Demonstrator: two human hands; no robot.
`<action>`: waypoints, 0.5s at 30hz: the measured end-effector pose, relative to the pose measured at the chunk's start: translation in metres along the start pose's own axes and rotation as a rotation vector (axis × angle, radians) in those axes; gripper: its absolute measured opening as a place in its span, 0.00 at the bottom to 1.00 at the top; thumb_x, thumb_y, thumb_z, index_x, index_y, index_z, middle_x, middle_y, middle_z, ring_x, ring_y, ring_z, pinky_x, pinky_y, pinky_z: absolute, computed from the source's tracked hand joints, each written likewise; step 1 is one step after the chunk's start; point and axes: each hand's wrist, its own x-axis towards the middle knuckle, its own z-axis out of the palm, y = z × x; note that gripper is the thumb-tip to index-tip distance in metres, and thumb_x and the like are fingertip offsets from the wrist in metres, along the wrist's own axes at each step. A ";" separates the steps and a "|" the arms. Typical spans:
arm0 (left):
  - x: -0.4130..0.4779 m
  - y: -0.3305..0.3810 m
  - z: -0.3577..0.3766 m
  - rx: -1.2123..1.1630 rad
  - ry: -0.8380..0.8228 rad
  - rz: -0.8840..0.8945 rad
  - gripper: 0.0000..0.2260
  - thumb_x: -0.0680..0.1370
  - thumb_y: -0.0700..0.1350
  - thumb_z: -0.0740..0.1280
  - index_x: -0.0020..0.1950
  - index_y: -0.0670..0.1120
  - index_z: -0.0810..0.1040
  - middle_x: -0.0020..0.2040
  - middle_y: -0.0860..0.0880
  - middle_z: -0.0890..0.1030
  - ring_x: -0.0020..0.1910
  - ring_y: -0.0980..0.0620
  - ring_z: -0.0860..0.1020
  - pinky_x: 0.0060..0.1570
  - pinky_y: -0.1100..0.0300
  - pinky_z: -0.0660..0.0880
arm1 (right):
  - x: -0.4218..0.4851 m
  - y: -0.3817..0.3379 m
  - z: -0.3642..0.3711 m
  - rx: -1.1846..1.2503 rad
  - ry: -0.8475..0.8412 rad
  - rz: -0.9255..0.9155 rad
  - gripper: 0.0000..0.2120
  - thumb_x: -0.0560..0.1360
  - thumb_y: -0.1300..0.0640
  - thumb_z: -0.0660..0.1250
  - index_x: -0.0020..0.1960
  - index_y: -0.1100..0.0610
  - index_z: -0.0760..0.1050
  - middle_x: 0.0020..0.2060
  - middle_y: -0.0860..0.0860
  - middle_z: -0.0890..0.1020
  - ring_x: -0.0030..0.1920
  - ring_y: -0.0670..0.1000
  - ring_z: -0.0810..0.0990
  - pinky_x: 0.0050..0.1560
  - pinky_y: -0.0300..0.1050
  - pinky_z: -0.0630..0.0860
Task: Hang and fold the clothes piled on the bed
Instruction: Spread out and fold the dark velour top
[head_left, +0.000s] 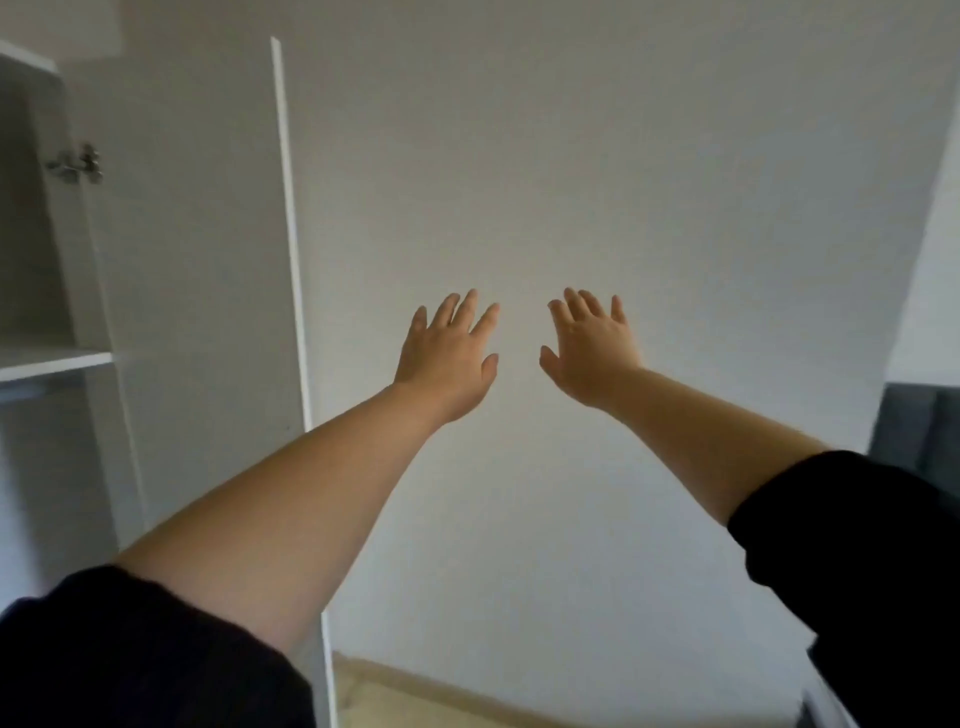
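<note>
Now I see both arms stretched forward, and neither hand holds anything. My left hand (449, 358) is released, its fingers straight and a little spread, with the back turned to the camera. My right hand (589, 353) is released in the same way, its thumb pointing toward the left hand; the two are near but apart. Behind both hands stands a plain white wall (571, 156); whether the fingertips touch it I cannot tell. Left of the left hand is an open white wardrobe door (208, 260), and further left a metal hinge (75, 165) and a white shelf (52, 361). Well to the right of the right hand is a dark grey thing (919, 426), cut by the frame edge. Below the hands lies a strip of beige floor (415, 696). Black sleeves (130, 649) are pushed up on both forearms. Where the clothes lie I cannot tell from this view.
</note>
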 end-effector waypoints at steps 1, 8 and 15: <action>0.003 0.036 0.001 -0.026 -0.001 0.028 0.26 0.82 0.55 0.50 0.78 0.50 0.48 0.79 0.45 0.50 0.77 0.45 0.50 0.72 0.44 0.51 | -0.021 0.029 -0.006 -0.015 -0.010 0.026 0.27 0.78 0.45 0.57 0.72 0.59 0.60 0.73 0.56 0.63 0.74 0.56 0.57 0.73 0.59 0.50; 0.026 0.279 0.002 -0.183 -0.010 0.236 0.28 0.81 0.58 0.50 0.78 0.50 0.49 0.79 0.45 0.51 0.77 0.45 0.51 0.73 0.45 0.53 | -0.169 0.219 -0.039 -0.150 -0.107 0.146 0.27 0.79 0.48 0.56 0.74 0.58 0.58 0.75 0.56 0.61 0.75 0.55 0.57 0.74 0.58 0.50; 0.051 0.455 0.040 -0.315 -0.031 0.458 0.28 0.81 0.57 0.52 0.78 0.49 0.51 0.78 0.44 0.52 0.77 0.44 0.51 0.73 0.44 0.53 | -0.265 0.368 -0.026 -0.248 -0.214 0.392 0.26 0.80 0.47 0.55 0.74 0.58 0.58 0.76 0.55 0.58 0.76 0.55 0.55 0.75 0.59 0.49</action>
